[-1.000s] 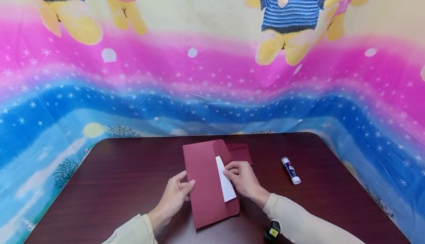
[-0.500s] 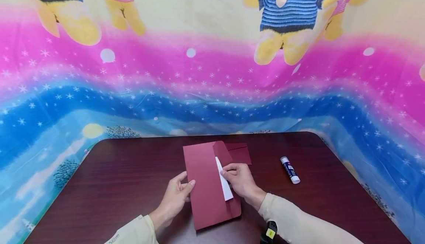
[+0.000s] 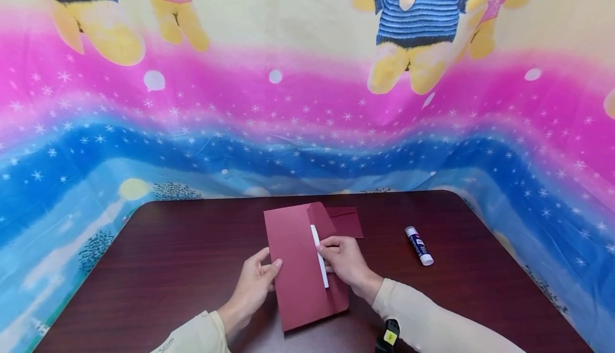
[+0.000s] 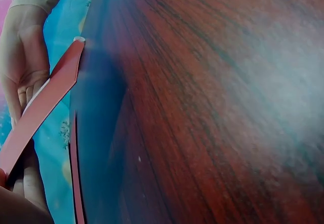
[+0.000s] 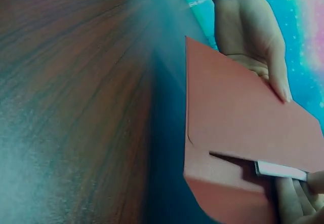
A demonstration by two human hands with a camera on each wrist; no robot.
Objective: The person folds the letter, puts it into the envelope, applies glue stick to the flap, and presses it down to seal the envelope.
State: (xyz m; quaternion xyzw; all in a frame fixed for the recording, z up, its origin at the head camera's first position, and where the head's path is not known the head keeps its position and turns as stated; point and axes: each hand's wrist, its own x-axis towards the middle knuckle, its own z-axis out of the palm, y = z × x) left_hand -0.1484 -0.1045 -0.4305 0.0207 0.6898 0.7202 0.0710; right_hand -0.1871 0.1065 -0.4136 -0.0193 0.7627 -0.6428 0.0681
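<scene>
A dark red envelope (image 3: 295,267) with its flap folded out to the right is held above the table. My left hand (image 3: 252,286) grips its left edge, thumb on the front and fingers behind. A folded white paper (image 3: 320,259) sticks out of the envelope's opening as a narrow strip, the rest hidden inside. Over the flap side, my right hand (image 3: 349,262) pinches the paper's edge between thumb and fingers. The right wrist view shows the white paper (image 5: 281,170) in the slot, with the right fingers (image 5: 291,198) against it.
Behind the held envelope, a second dark red envelope (image 3: 349,222) lies on the brown table (image 3: 192,251). A glue stick (image 3: 419,246) lies to the right. A printed cloth (image 3: 288,128) hangs along the table's far edge and both sides.
The white paper has slid left into the envelope, so its visible part has narrowed to a strip. My right hand has moved slightly left with it; my left hand has stayed nearly still.
</scene>
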